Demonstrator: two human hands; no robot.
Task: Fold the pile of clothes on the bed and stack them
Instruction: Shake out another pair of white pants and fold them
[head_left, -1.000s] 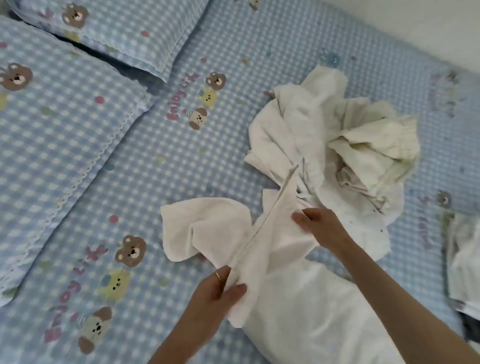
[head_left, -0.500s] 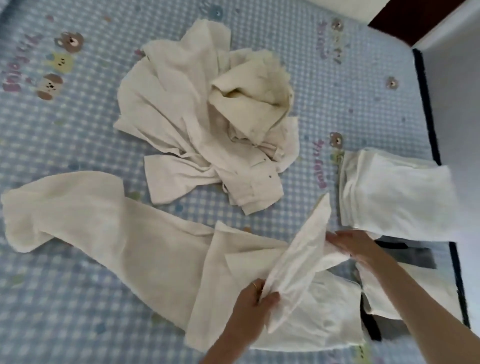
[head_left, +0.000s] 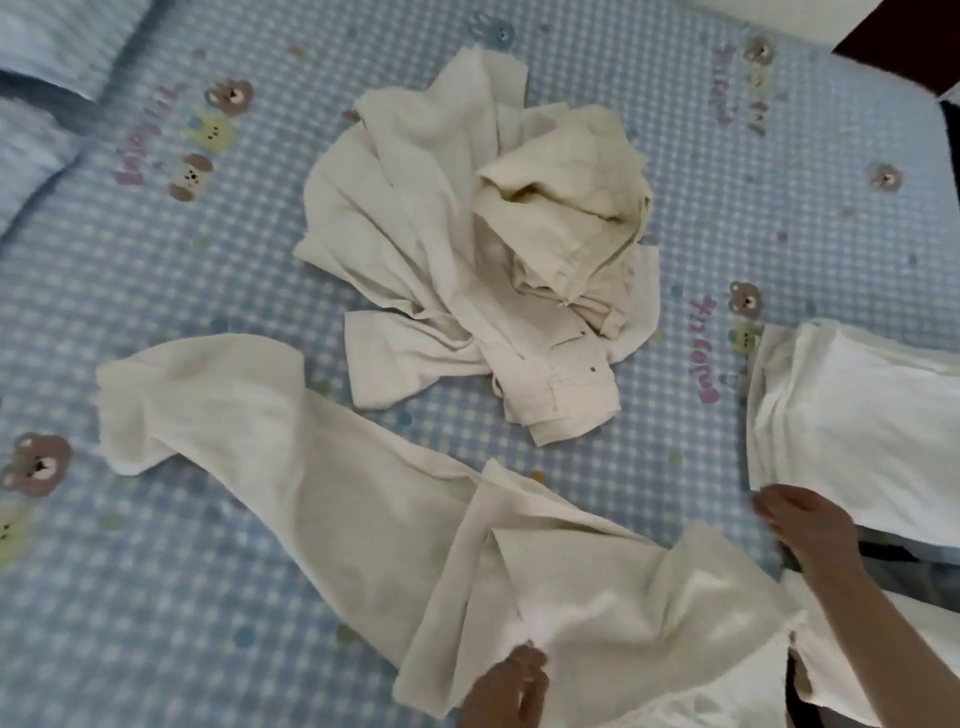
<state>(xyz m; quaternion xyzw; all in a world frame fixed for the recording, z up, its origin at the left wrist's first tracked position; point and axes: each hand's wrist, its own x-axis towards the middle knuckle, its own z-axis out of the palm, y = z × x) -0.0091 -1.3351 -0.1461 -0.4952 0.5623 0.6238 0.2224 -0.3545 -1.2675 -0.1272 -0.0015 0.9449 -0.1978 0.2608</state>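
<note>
A long white garment (head_left: 332, 499) lies stretched across the blue checked bed sheet (head_left: 156, 597), its right part folded over itself. My left hand (head_left: 506, 686) sits at the bottom edge and pinches the garment's near fold. My right hand (head_left: 802, 527) hovers just right of the garment's raised end, beside the near corner of a folded white stack (head_left: 852, 426); I see nothing in its fingers. A crumpled pile of cream and white clothes (head_left: 483, 249) lies in the middle of the bed.
Pillows (head_left: 36, 130) in the same blue check lie at the far left. The bed's right edge and a dark floor strip (head_left: 883, 31) show at the top right. More white cloth (head_left: 883, 670) and something dark lie under my right arm.
The upright flap of the garment has dropped down flat. My right hand has let go of it and moved right toward the folded stack. The view shifted slightly left.
</note>
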